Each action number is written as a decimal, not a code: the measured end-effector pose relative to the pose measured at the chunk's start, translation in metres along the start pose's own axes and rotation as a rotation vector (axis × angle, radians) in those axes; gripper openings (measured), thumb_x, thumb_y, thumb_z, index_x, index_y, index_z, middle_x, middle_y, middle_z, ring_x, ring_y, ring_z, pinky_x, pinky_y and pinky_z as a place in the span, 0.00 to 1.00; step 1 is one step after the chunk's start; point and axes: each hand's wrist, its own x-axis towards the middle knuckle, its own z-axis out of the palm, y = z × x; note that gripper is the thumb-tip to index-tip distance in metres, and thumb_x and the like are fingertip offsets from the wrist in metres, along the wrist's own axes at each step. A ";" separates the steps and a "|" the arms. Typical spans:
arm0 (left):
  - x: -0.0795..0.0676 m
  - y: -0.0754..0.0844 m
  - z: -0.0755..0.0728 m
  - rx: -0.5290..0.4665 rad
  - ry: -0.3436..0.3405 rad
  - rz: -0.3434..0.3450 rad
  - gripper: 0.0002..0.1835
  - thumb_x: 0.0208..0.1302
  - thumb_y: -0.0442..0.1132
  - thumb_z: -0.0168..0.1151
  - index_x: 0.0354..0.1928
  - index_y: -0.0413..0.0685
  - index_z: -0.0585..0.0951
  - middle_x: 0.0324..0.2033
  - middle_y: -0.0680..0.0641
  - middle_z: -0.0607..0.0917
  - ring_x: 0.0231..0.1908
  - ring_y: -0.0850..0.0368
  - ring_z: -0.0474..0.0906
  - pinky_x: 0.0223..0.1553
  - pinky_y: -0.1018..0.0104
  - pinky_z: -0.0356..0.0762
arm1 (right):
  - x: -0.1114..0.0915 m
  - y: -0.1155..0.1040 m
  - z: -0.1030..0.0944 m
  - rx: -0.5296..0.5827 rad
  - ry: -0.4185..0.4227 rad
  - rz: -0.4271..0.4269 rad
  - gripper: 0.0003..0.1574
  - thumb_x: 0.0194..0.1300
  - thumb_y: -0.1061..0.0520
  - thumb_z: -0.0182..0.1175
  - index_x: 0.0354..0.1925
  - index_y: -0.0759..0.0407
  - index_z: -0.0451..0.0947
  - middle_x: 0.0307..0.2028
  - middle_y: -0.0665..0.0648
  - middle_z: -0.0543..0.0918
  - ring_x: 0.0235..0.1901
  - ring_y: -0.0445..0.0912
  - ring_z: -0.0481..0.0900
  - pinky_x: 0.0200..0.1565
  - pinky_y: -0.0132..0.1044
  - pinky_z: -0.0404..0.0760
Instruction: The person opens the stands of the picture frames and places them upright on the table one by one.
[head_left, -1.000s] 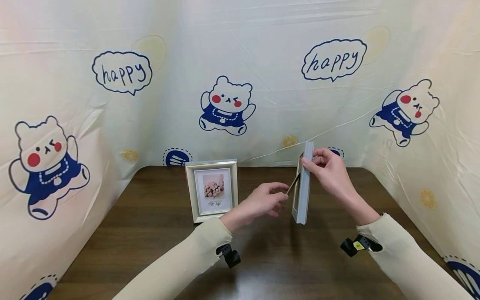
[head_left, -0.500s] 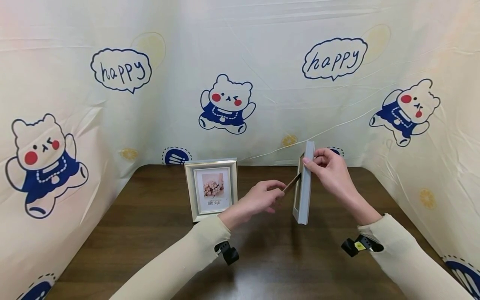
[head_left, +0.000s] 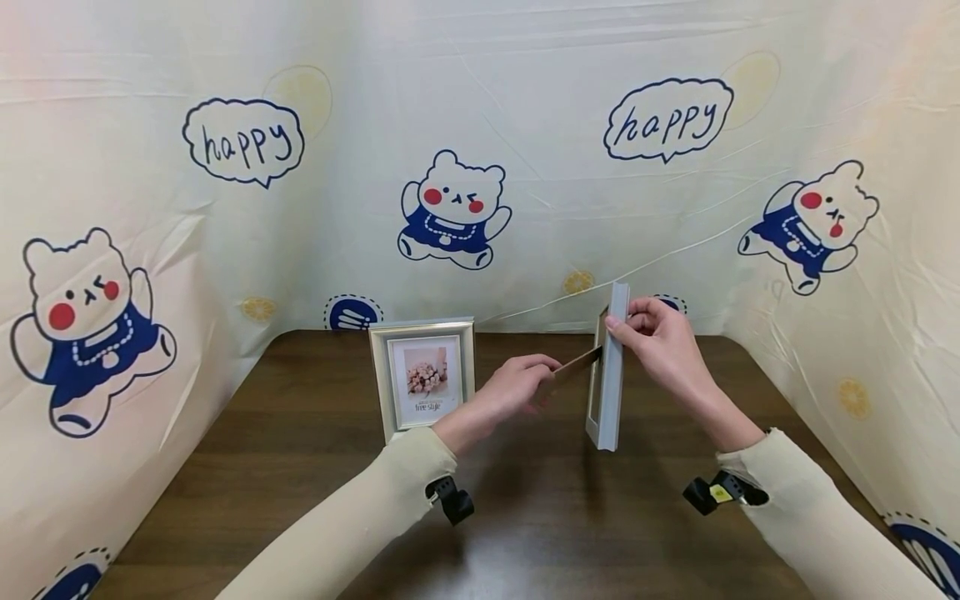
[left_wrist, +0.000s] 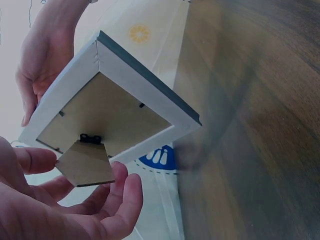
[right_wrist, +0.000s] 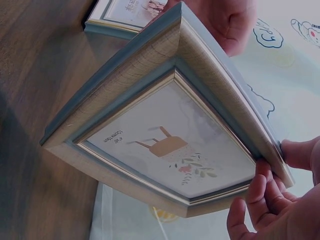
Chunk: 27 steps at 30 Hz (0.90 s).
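A picture frame (head_left: pixel 612 375) is held upright, edge-on to the head view, by my right hand (head_left: pixel 667 346), which grips its side near the top. In the left wrist view its white back (left_wrist: pixel 132 82) shows a brown board and small dark tabs. From a black hinge there, the easel stand (left_wrist: pixel 86 165) sticks out at an angle. My left hand (head_left: pixel 506 390) pinches this stand between thumb and fingers. The frame's front, with a chair-and-flowers print (right_wrist: pixel 172 147), appears in the right wrist view.
Another picture frame (head_left: pixel 423 385), with a flower print, stands on the brown wooden table (head_left: pixel 555 533) to the left, behind my left forearm. A patterned cloth curtain (head_left: pixel 352 217) surrounds the table at the back and sides.
My left hand has moved a little left and up, swinging the easel stand farther out from the frame's back. The right hand and the frame stay nearly still.
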 end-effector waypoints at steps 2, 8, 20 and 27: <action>0.001 -0.001 -0.001 0.000 0.008 -0.004 0.17 0.80 0.41 0.50 0.60 0.45 0.84 0.48 0.42 0.86 0.41 0.51 0.83 0.43 0.55 0.85 | 0.000 0.000 0.000 -0.001 -0.003 -0.002 0.24 0.77 0.51 0.65 0.55 0.70 0.76 0.34 0.58 0.85 0.35 0.46 0.74 0.34 0.31 0.73; 0.003 -0.001 -0.005 -0.010 0.023 -0.014 0.19 0.78 0.40 0.49 0.60 0.44 0.83 0.45 0.44 0.88 0.39 0.53 0.82 0.44 0.53 0.83 | -0.001 0.000 0.001 0.004 -0.006 -0.011 0.23 0.77 0.51 0.65 0.55 0.70 0.76 0.34 0.58 0.85 0.35 0.46 0.75 0.35 0.31 0.74; 0.004 -0.003 -0.007 -0.021 0.023 -0.023 0.19 0.78 0.42 0.49 0.60 0.43 0.83 0.45 0.44 0.87 0.41 0.51 0.82 0.53 0.44 0.80 | -0.002 0.000 0.001 0.013 0.003 -0.016 0.21 0.76 0.52 0.65 0.53 0.70 0.77 0.33 0.59 0.85 0.35 0.46 0.76 0.35 0.31 0.74; 0.004 -0.004 -0.007 -0.039 0.027 -0.028 0.18 0.78 0.42 0.50 0.60 0.43 0.82 0.45 0.44 0.87 0.40 0.52 0.82 0.52 0.45 0.81 | -0.002 0.000 0.003 0.010 0.008 -0.011 0.22 0.76 0.52 0.65 0.53 0.70 0.76 0.35 0.62 0.85 0.37 0.49 0.76 0.36 0.30 0.75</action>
